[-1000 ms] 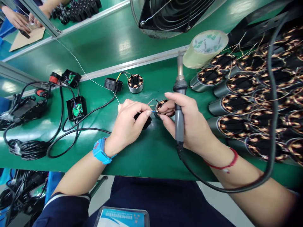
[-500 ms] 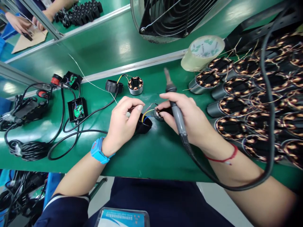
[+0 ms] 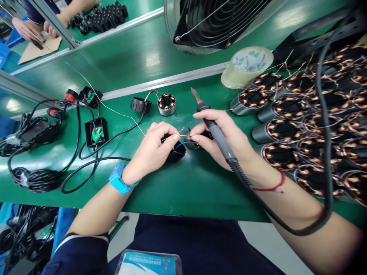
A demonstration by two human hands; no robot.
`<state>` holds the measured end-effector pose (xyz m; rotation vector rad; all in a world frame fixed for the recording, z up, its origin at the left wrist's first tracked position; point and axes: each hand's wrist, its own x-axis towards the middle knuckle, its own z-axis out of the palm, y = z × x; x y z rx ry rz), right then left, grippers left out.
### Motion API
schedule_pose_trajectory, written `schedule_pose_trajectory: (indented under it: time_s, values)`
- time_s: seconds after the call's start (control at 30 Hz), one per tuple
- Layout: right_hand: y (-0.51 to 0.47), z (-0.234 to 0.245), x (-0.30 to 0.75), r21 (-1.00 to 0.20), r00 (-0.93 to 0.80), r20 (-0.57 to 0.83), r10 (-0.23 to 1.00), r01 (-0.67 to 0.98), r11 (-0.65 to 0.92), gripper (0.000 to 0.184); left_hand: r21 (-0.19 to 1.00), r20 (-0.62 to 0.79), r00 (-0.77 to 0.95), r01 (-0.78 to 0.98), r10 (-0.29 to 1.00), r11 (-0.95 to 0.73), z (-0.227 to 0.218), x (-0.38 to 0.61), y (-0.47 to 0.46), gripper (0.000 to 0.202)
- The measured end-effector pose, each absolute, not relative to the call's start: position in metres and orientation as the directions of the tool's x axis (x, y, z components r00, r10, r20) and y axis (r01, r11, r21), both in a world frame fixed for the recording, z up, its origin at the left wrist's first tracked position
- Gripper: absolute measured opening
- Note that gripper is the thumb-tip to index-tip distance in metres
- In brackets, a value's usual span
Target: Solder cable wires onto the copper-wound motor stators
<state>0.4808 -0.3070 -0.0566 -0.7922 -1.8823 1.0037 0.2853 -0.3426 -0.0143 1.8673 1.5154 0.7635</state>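
Note:
My right hand [image 3: 229,139] holds a soldering iron [image 3: 215,134] across the palm, tip pointing up and away. Its thumb and forefinger pinch thin wire ends beside a small wound stator [image 3: 193,145], mostly hidden under the fingers. My left hand [image 3: 155,149] is closed, with thumb and forefinger pinching a yellow wire near its end. A thin strand of solder wire [image 3: 116,111] runs from behind that hand to the upper left. Below the left fingertips lies a black round cap [image 3: 178,154], a blue wire [image 3: 180,143] arching out of it.
Rows of copper-wound stators [image 3: 282,128] fill the right side beside a tape roll [image 3: 248,67]. A fan [image 3: 223,23] stands behind. At left are cables [image 3: 43,181] and an open black box [image 3: 96,131]. Another cap [image 3: 140,104] is wired to a stator [image 3: 166,104]. A co-worker's hands [image 3: 28,30] show upper left.
My left fingertips have moved right, onto the yellow wire, and now nearly meet the right fingertips. The soldering iron has tilted, its tip swinging left. The view has shifted slightly.

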Motion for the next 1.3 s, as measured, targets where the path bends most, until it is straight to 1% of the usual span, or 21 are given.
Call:
schedule_pose_trajectory:
  time_s: [0.07, 0.17, 0.23, 0.27, 0.4, 0.5, 0.57, 0.63, 0.7, 0.83, 1.0, 1.23, 1.3]
  values:
    - [-0.305, -0.052, 0.481, -0.855, -0.520, 0.374, 0.767, 0.126, 0.503, 0.036, 0.748, 0.109, 0.174, 0.634, 0.979, -0.196, -0.014, 0.286, -0.344, 0.015]
    - [-0.301, -0.043, 0.480, -0.780, -0.614, 0.384, 0.689, 0.184, 0.599, 0.032, 0.708, 0.168, 0.198, 0.657, 0.966, -0.258, -0.011, 0.286, -0.346, 0.015]
    - [-0.299, -0.038, 0.478, -0.736, -0.642, 0.386, 0.662, 0.217, 0.641, 0.033, 0.676, 0.175, 0.219, 0.682, 0.960, -0.279, -0.007, 0.285, -0.346, 0.015]
    - [-0.299, -0.036, 0.477, -0.744, -0.644, 0.380, 0.664, 0.214, 0.633, 0.033, 0.661, 0.169, 0.227, 0.696, 0.959, -0.281, -0.006, 0.285, -0.346, 0.015]
    - [-0.302, -0.037, 0.470, -0.876, -0.572, 0.324, 0.753, 0.119, 0.467, 0.036, 0.630, 0.111, 0.259, 0.728, 0.960, -0.269, -0.001, 0.282, -0.344, 0.016]
    - [-0.306, -0.043, 0.465, -0.904, -0.514, 0.316, 0.797, 0.093, 0.418, 0.037, 0.634, 0.085, 0.256, 0.732, 0.963, -0.250, -0.003, 0.281, -0.342, 0.017]
    - [-0.308, -0.046, 0.464, -0.909, -0.510, 0.317, 0.800, 0.079, 0.410, 0.040, 0.637, 0.077, 0.230, 0.737, 0.970, -0.225, -0.005, 0.280, -0.341, 0.016]
    - [-0.309, -0.049, 0.464, -0.906, -0.540, 0.315, 0.781, 0.075, 0.417, 0.046, 0.641, 0.077, 0.203, 0.740, 0.976, -0.204, -0.007, 0.279, -0.341, 0.016]
    - [-0.310, -0.049, 0.465, -0.890, -0.556, 0.315, 0.769, 0.109, 0.443, 0.049, 0.637, 0.082, 0.191, 0.745, 0.978, -0.199, -0.007, 0.279, -0.340, 0.016]
    - [-0.314, -0.047, 0.465, -0.872, -0.438, 0.344, 0.830, 0.178, 0.455, 0.045, 0.614, 0.074, 0.189, 0.765, 0.979, -0.194, -0.005, 0.278, -0.340, 0.017]
    - [-0.319, -0.051, 0.460, -0.893, -0.340, 0.381, 0.860, 0.107, 0.438, 0.043, 0.607, 0.052, 0.201, 0.772, 0.978, -0.190, -0.004, 0.278, -0.340, 0.017]
    - [-0.320, -0.054, 0.454, -0.898, -0.295, 0.403, 0.866, 0.054, 0.436, 0.044, 0.622, 0.045, 0.236, 0.754, 0.971, -0.212, -0.006, 0.280, -0.340, 0.017]
    - [-0.319, -0.053, 0.456, -0.889, -0.288, 0.418, 0.861, 0.066, 0.454, 0.045, 0.630, 0.054, 0.235, 0.746, 0.970, -0.216, -0.007, 0.279, -0.340, 0.016]
